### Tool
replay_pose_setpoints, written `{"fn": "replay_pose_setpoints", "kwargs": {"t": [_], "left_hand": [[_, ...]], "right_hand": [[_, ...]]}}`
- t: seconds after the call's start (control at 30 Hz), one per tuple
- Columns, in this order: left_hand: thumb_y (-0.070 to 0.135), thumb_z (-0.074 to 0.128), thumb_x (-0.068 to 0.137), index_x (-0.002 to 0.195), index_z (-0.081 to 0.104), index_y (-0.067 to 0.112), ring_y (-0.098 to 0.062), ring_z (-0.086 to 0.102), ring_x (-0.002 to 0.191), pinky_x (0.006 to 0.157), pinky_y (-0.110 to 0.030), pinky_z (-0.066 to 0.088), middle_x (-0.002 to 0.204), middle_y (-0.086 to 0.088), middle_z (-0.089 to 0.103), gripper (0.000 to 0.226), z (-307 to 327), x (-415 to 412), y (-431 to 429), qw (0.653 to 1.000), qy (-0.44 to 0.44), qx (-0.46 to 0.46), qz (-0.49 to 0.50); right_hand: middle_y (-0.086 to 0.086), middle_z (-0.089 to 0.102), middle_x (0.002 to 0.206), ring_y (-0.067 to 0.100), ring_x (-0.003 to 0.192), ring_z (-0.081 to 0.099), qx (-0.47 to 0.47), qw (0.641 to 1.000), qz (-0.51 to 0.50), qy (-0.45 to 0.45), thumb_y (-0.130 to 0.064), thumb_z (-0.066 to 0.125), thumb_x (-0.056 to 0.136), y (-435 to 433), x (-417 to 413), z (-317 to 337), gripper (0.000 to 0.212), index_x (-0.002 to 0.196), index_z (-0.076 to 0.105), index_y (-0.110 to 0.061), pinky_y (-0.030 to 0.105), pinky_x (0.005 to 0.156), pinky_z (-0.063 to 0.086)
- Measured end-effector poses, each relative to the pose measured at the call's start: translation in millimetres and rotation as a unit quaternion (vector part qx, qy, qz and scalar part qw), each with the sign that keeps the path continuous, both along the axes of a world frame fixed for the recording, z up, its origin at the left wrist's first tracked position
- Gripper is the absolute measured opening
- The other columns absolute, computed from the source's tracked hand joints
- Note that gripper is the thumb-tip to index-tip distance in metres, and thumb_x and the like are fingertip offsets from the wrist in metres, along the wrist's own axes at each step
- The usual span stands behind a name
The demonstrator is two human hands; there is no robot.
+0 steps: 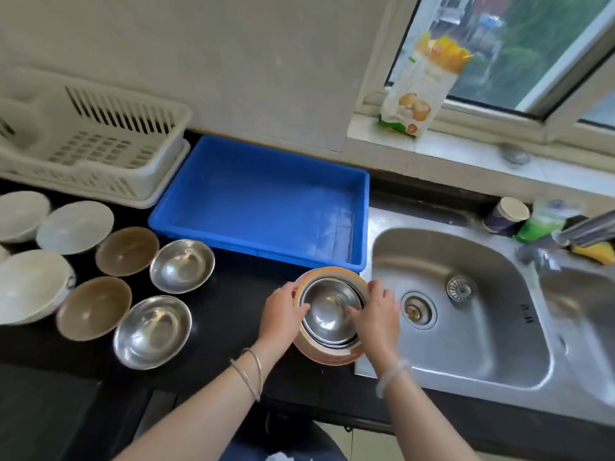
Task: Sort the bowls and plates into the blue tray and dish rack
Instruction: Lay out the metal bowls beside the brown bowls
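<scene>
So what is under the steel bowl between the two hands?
Under the steel bowl, more steel rims nest, all resting on an orange-rimmed plate. The plate's middle is covered.

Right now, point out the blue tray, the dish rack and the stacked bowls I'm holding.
blue tray (266, 194): head view, bare floor.
dish rack (100, 148): head view, slotted floor.
stacked bowls (329, 311): head view, inside of top steel bowl.

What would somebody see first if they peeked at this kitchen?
The bright blue tray in the middle, against the wall, grabs the eye first. Just in front of it, beside the sink, the left hand and right hand grip a stack of bowls, steel ones nested in an orange-rimmed one. Loose bowls, white, brown and steel, spread over the dark counter on the left.
</scene>
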State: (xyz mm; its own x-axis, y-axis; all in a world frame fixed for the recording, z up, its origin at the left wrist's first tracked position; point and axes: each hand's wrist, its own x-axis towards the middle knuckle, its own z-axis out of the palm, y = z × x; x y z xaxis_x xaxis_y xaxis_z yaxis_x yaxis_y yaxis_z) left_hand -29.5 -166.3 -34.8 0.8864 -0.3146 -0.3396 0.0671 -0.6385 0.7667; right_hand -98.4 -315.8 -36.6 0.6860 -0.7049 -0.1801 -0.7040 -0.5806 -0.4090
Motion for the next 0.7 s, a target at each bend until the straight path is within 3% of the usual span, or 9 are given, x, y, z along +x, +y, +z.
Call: {"fn": "replay_pose_setpoints", "kwargs": {"t": [0.13,0.43,0.57,0.7], "left_hand": [[0.016,0.066,0.083,0.120,0.054,0.018,-0.016,0.060,0.100,0.085,-0.029,0.050,0.112,-0.001,0.063,0.039,-5.8,-0.8,-7.4,1.000,-0.013,0.020,-0.012],[0.010,0.064,0.083,0.121,0.052,0.020,-0.014,0.061,0.095,0.078,-0.026,0.051,0.110,-0.001,0.062,0.041,-9.9,0.2,-8.4,1.000,-0.015,0.024,-0.008],[0.011,0.064,0.083,0.121,0.052,0.021,-0.013,0.062,0.094,0.077,-0.024,0.050,0.110,-0.001,0.063,0.041,-10.2,0.9,-8.7,1.000,-0.004,0.026,-0.005],[0.013,0.065,0.083,0.124,0.050,0.020,-0.015,0.061,0.098,0.078,-0.025,0.051,0.113,-0.002,0.061,0.044,-10.4,0.5,-10.8,0.999,-0.005,0.041,-0.004]], "right_hand": [[0.007,0.050,0.103,0.030,0.092,0.055,0.030,0.999,-0.007,-0.008,-0.020,0.068,0.080,-2.4,-1.6,-3.6,0.037,0.109,0.045,-0.016,0.032,0.063,0.038],[0.008,0.063,0.097,0.027,0.090,0.059,0.029,0.999,0.000,-0.023,-0.012,0.057,0.079,-13.7,-7.4,4.9,0.031,0.109,0.062,-0.016,0.029,0.068,0.041],[0.007,0.060,0.106,0.027,0.093,0.060,-0.002,0.999,-0.016,-0.043,-0.015,0.059,0.079,-13.4,-10.7,10.6,0.033,0.112,0.066,-0.016,0.030,0.070,0.044],[0.008,0.065,0.093,0.023,0.079,0.056,0.008,0.997,-0.034,-0.069,-0.016,0.059,0.081,-17.1,-14.0,16.5,0.020,0.095,0.071,-0.012,0.027,0.065,0.036]]}}
